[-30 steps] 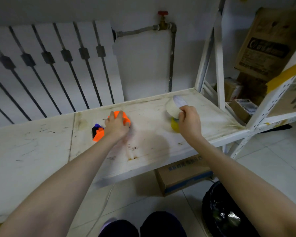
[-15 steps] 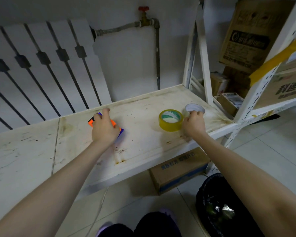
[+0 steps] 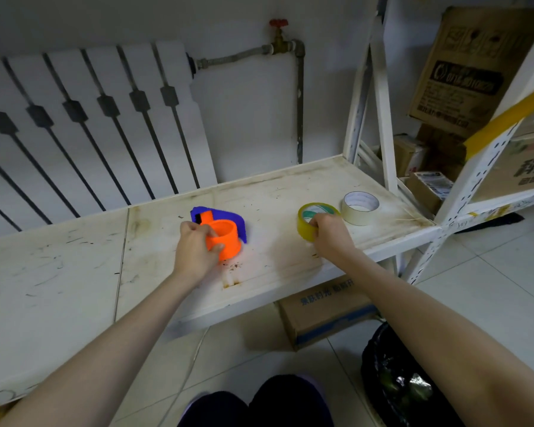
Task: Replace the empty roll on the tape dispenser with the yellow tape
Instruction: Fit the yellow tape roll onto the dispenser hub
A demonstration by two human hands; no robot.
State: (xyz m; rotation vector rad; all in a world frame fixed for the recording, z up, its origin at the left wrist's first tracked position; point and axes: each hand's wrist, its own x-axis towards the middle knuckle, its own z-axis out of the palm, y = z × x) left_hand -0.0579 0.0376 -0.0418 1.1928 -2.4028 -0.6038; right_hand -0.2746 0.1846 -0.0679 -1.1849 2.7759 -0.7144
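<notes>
The orange and blue tape dispenser (image 3: 225, 234) lies on the white shelf board (image 3: 275, 257), its bare orange drum facing up. My left hand (image 3: 195, 248) grips the drum from the left side. The yellow tape roll (image 3: 305, 218) sits flat to the right, and my right hand (image 3: 329, 234) is closed on its near rim. A pale, nearly empty roll (image 3: 359, 208) lies flat just right of the yellow tape, apart from both hands.
White shelf posts (image 3: 383, 118) rise at the board's right end, with cardboard boxes (image 3: 472, 69) stacked behind. A radiator (image 3: 90, 124) and a pipe with a red valve (image 3: 279, 24) line the wall. Below sit a cardboard box (image 3: 324, 312) and a black bag (image 3: 404, 383).
My right hand set the pale roll down on the shelf and moved left onto the yellow tape. My left hand turned the dispenser so its orange drum shows.
</notes>
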